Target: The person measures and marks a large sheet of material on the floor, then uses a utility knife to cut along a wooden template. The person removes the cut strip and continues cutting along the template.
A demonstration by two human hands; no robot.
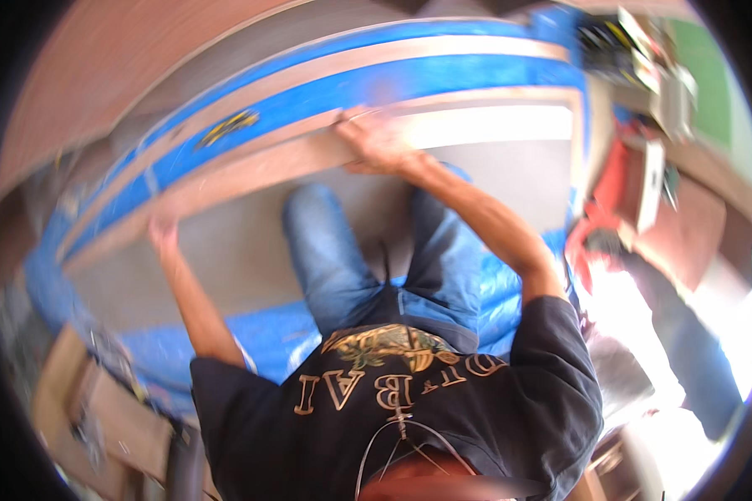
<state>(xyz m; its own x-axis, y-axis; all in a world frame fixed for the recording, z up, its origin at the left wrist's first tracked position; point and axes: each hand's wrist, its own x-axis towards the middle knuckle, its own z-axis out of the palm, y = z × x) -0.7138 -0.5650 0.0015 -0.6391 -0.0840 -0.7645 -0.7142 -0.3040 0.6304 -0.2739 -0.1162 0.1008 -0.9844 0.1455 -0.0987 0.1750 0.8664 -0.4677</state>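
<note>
My right hand (376,142) grips a long pale wooden board (251,159) that runs across my thighs, its fingers over the upper edge. Farther left, my left hand (164,227) is on the same board, blurred, so its finger shape is unclear. Beyond the board are blue-covered bands (301,92) with pale wooden strips between them. A yellow and black item (226,129) lies on the blue band. A grey panel (510,179) spreads around my jeans-clad legs, over blue plastic sheeting (267,330).
At upper right sit black and yellow items (610,50) and a green surface (702,75). Red objects (610,167) lie at right, near another person's dark-trousered leg (693,351). Wooden pieces (117,401) stand at lower left; a reddish surface (100,58) curves along the upper left.
</note>
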